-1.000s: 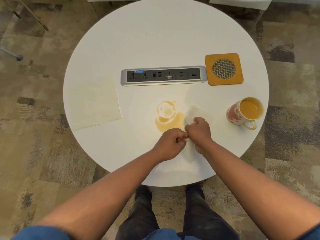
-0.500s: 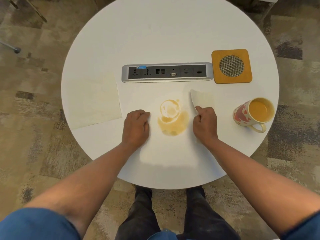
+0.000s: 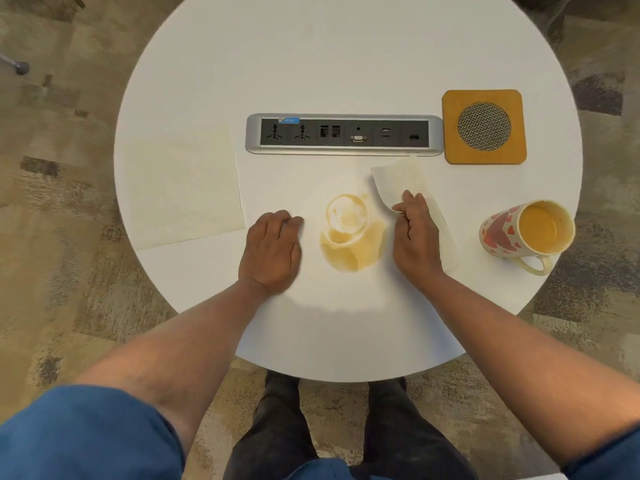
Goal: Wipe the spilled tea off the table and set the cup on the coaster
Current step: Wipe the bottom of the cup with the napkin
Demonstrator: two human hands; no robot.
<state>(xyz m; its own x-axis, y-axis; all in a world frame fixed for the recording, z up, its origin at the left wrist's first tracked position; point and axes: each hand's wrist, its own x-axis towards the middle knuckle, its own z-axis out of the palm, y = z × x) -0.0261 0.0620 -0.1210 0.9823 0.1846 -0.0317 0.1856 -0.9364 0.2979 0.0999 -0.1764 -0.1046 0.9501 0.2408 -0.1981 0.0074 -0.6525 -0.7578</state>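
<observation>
A tan tea spill [image 3: 349, 244] with a cup ring lies at the middle of the round white table [image 3: 346, 57]. A thin white paper tissue [image 3: 398, 178] is spread over it, and the tea shows through. My left hand [image 3: 272, 251] holds the tissue's left edge down, fingers curled. My right hand [image 3: 414, 240] pinches the tissue's right side, whose far corner is lifted and folded back. A heart-patterned cup [image 3: 530, 233] of tea stands near the right edge, apart from both hands. The orange square coaster [image 3: 484, 126] lies beyond it, with nothing on it.
A grey power and data socket strip [image 3: 344, 134] is set into the table just beyond the spill. A second flat tissue [image 3: 183, 188] lies at the left. The near table edge is close to my forearms. A chair caster [image 3: 20, 67] stands on the carpet far left.
My hands were together at the spill's near right. They moved apart and spread the tissue open over the spill. The tea stain has soaked wider into it.
</observation>
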